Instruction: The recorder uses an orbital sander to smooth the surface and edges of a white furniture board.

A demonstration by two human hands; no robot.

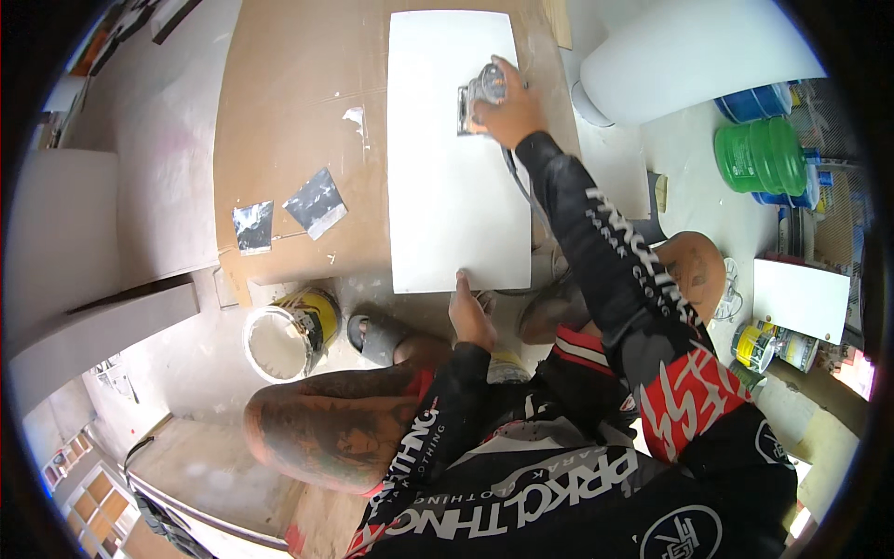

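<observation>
A long white panel (pixel 456 186) lies lengthwise before me on a cardboard-covered surface. Toward its far right part, my right hand (pixel 514 110) is wrapped round an electric sander (pixel 484 88), whose flat pad rests on the panel. The sander's dark cord (pixel 518 177) runs back beneath my right forearm. At the panel's near edge, my left hand (pixel 472 312) has its thumb on top; the other fingers are mostly hidden under the edge, so the hand grips it there. Two worn dark sandpaper pieces (pixel 317 202) (pixel 252 228) lie on the cardboard to the left.
Brown cardboard (pixel 298 112) spreads around the panel. An open paint bucket (pixel 279 343) stands near my left foot. A large white cylindrical object (pixel 698 56), a green water jug (pixel 759 156), a small white board (pixel 801 298) and paint cans (pixel 754 347) are at the right.
</observation>
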